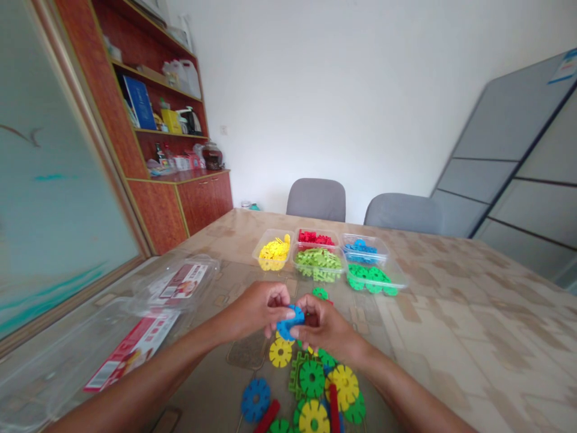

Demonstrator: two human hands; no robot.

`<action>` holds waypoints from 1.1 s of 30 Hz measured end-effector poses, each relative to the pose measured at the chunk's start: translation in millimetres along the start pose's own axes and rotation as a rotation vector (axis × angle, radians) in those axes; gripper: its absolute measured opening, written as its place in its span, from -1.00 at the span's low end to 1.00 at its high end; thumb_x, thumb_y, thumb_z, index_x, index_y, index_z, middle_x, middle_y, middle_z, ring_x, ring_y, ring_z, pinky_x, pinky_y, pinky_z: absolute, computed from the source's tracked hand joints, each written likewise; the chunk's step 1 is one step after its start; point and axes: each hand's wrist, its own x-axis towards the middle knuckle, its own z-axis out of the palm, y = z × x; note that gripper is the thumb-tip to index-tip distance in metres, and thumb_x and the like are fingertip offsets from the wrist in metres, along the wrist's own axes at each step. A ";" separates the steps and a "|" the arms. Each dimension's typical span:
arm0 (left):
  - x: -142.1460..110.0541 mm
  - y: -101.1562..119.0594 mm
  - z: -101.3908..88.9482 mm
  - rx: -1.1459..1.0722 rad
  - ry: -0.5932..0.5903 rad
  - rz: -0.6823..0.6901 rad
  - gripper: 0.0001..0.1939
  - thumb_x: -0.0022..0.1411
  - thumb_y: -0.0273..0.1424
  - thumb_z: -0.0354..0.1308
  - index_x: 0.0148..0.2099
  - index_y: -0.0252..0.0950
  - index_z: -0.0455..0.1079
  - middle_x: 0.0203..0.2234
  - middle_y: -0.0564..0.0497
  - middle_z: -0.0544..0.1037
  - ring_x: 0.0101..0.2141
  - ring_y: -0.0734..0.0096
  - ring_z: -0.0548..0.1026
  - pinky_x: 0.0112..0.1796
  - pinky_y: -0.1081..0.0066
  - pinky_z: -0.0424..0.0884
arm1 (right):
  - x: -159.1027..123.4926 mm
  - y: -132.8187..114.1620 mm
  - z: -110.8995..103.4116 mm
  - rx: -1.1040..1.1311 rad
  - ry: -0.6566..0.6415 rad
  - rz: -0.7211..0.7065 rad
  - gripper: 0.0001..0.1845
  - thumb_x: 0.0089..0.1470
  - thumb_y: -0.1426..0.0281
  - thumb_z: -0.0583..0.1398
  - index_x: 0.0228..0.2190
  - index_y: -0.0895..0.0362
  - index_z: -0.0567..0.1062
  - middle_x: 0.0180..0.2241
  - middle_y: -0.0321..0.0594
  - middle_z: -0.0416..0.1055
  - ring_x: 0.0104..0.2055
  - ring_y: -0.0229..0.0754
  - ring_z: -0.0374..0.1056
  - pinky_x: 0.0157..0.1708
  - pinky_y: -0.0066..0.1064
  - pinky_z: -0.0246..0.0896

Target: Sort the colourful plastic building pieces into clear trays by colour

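Observation:
Between my two hands is a blue notched plastic disc (291, 323), held above the table. My left hand (265, 308) pinches its left and upper edge, while my right hand (321, 322) grips it from the right with thumb and fingers. Whether it is one disc or two joined together I cannot make out. Beneath and in front of my hands lies a loose pile of pieces: a yellow disc (280, 353), a green disc (312, 379), another blue disc (256, 400), a light green square frame piece (296, 374) and red sticks (334, 409).
Clear boxes of sorted pieces stand farther back: yellow (274, 252), red (317, 238), light green (319, 263), blue (360, 249) and green (372, 279). Clear lids with labels (180, 285) lie at the left. Two grey chairs (316, 199) stand behind the patterned table (473, 313).

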 end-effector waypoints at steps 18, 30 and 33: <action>1.0 5.2 3.1 0.090 0.142 0.072 -0.75 0.24 -0.26 0.02 -0.09 -0.28 0.26 -0.41 0.07 0.43 -0.53 0.51 0.39 -0.58 0.56 0.31 | 0.1 -17.3 -28.0 -0.125 0.104 -0.056 -0.61 -0.06 0.08 0.28 -0.40 0.09 0.30 -0.49 -0.37 0.34 -0.60 -0.38 0.18 -0.68 -0.55 0.04; -2.4 22.4 -12.7 0.027 0.257 0.082 -0.72 0.17 -0.27 0.02 -0.12 -0.31 0.33 -0.45 0.09 0.41 -0.58 0.53 0.37 -0.57 0.53 0.32 | 2.4 -16.0 -36.4 -0.182 0.180 -0.031 -0.60 -0.12 0.08 0.30 -0.43 0.10 0.33 -0.53 -0.38 0.36 -0.62 -0.38 0.20 -0.65 -0.53 0.11; -5.2 31.7 -17.1 -0.012 0.275 0.091 -0.71 0.16 -0.25 0.04 -0.13 -0.32 0.35 -0.44 0.07 0.44 -0.59 0.55 0.35 -0.56 0.52 0.32 | 4.8 -22.3 -55.8 -0.225 0.265 -0.024 -0.59 -0.15 0.07 0.30 -0.42 0.11 0.35 -0.57 -0.39 0.36 -0.65 -0.35 0.21 -0.71 -0.53 0.05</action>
